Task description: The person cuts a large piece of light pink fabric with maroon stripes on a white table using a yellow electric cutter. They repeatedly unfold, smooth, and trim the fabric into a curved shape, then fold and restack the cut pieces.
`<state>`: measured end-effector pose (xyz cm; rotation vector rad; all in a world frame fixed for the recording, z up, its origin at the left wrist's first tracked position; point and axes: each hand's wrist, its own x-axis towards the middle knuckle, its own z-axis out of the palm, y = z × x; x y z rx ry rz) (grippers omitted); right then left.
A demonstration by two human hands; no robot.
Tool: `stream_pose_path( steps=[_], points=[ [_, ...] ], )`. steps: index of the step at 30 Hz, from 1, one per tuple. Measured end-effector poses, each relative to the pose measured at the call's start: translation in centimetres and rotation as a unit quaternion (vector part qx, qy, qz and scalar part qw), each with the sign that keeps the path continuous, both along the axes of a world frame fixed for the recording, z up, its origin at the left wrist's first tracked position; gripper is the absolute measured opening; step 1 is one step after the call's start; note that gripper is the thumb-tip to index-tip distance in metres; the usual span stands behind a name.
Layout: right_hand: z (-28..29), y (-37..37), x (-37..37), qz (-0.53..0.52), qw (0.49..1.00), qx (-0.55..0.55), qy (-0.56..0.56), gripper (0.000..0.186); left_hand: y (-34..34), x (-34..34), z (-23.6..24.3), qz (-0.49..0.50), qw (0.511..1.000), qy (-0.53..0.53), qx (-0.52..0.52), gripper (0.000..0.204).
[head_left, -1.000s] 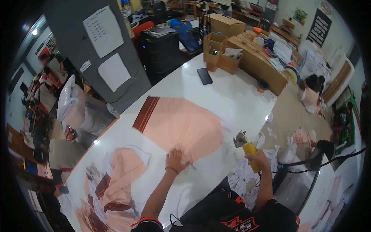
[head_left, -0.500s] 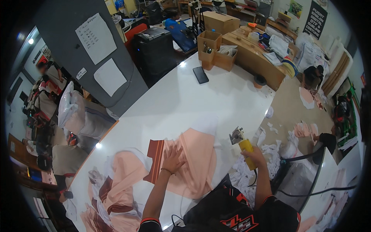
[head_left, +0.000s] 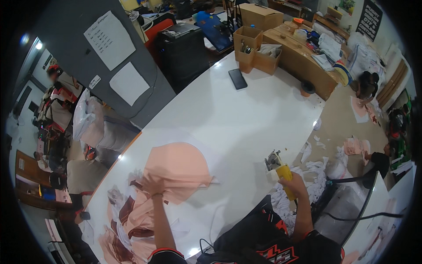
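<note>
My right hand [head_left: 297,185] is wrapped round the yellow body of a handheld electric cloth cutter [head_left: 285,171], its metal head pointing away from me over the table's right edge. On the left, my left hand [head_left: 151,186] is on a peach fabric piece [head_left: 179,162] with a rounded far edge; motion smears the fingers. The near part of this piece is bunched beneath the hand. Right beside it lies a heap of peach, white and rust-brown cut fabric [head_left: 134,220]. The heap and the piece touch, and I cannot make out where one ends.
The white table [head_left: 246,119] carries a black phone [head_left: 238,79], cardboard boxes [head_left: 265,59] and a small dark-rimmed pot [head_left: 307,89] at its far end. White scraps [head_left: 316,174] lie beyond its right edge. A grey pillar [head_left: 132,57] rises at the left. People sit on the floor at the right.
My left hand has moved left with the peach piece, which now lies against the heap; the rust-brown striped panel is no longer spread out. The cutter stays in my right hand.
</note>
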<state>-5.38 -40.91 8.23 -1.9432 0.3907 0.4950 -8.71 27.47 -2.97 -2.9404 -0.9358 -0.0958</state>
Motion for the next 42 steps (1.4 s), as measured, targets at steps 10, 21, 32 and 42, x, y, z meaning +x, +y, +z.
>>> stream_pose_path(
  steps=[10,21,32,42],
  points=[
    [-2.0,11.4,3.3,0.161,0.985,0.054,0.015,0.049,-17.0,-8.0,1.0,-0.094,0.965,-0.193,-0.154,0.073],
    [-4.0,14.1,7.9,0.095,0.983,0.144,0.058,0.043,-13.5,-13.9,2.3,-0.121,0.979,-0.127,-0.103,0.066],
    [-2.5,2.4,2.9,0.005,0.995,-0.068,-0.074,0.054,-19.9,-15.4,4.0,-0.267,0.903,0.242,-0.234,0.037],
    [-0.6,4.0,-9.8,0.102,0.955,-0.279,-0.017,0.067,-22.8,-15.3,3.5,-0.169,0.973,0.030,-0.154,0.098]
  ],
)
